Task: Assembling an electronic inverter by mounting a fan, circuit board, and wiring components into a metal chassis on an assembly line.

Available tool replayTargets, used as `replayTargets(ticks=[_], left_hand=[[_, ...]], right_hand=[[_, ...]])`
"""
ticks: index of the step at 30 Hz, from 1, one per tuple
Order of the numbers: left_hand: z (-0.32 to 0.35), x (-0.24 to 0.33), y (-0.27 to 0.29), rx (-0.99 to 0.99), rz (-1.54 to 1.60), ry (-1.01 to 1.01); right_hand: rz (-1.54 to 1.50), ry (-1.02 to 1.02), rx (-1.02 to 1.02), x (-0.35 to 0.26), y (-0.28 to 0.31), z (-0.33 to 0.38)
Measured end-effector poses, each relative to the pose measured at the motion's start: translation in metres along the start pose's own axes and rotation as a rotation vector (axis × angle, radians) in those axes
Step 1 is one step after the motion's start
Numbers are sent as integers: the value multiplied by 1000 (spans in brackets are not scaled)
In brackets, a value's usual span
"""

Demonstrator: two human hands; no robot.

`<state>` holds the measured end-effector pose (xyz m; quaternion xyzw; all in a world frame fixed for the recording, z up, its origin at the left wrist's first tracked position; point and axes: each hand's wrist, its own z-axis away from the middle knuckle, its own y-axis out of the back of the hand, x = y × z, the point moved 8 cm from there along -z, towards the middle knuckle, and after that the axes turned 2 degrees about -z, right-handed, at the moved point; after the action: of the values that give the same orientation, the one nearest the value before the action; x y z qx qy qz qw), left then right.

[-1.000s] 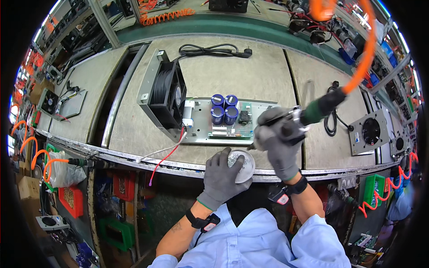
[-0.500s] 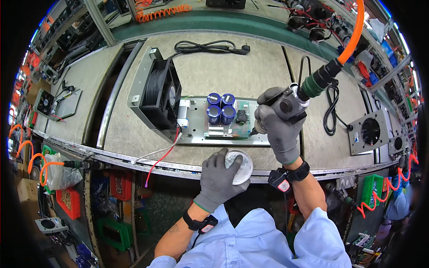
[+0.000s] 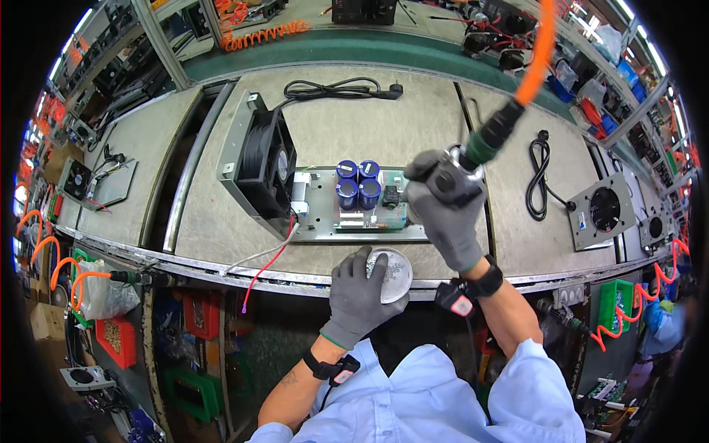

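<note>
a long grey workbench (image 3: 221,214) runs across the view, its front edge bending toward the person. on it, near the middle, lies a flat metal plate (image 3: 321,221) with a black fan (image 3: 266,173) standing upright in a metal frame at its left end. four blue cylinders (image 3: 357,183) stand together on the plate, just beside a small green circuit board (image 3: 388,214). red and white wires (image 3: 269,258) trail from the fan's base down over the bench's front edge.

the right hand (image 3: 443,214), in a grey glove, is clamped around a grey power screwdriver (image 3: 443,177), fingers wrapped tight about its body, held over the right end of the plate beside the circuit board. whether its tip touches the plate cannot be told, as the hand hides it. an orange hose (image 3: 535,52) runs up and away from the tool's dark green end.

the left hand (image 3: 358,295), also gloved, rests at the bench's front edge with its fingers spread and curled over a small round white dish (image 3: 395,273), touching its rim; what lies in the dish is too small to tell.

farther back a black power cord (image 3: 336,90) lies coiled, and another black cable (image 3: 539,177) is looped to the right, near a smaller fan unit (image 3: 602,210). a second plate with a fan (image 3: 92,181) sits well to the left.
</note>
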<state>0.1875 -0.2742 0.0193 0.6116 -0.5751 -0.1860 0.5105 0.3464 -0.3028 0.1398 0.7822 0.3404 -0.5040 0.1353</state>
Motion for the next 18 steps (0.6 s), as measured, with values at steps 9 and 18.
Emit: replayTargets(ticks=[9,18], left_hand=[[4,-2,-1,-3,35,3],[3,-2,1,24,34,-7]], right_hand=[[-74,-171,-13,16,-5,45],[66,-172,-78,40,-8,48]])
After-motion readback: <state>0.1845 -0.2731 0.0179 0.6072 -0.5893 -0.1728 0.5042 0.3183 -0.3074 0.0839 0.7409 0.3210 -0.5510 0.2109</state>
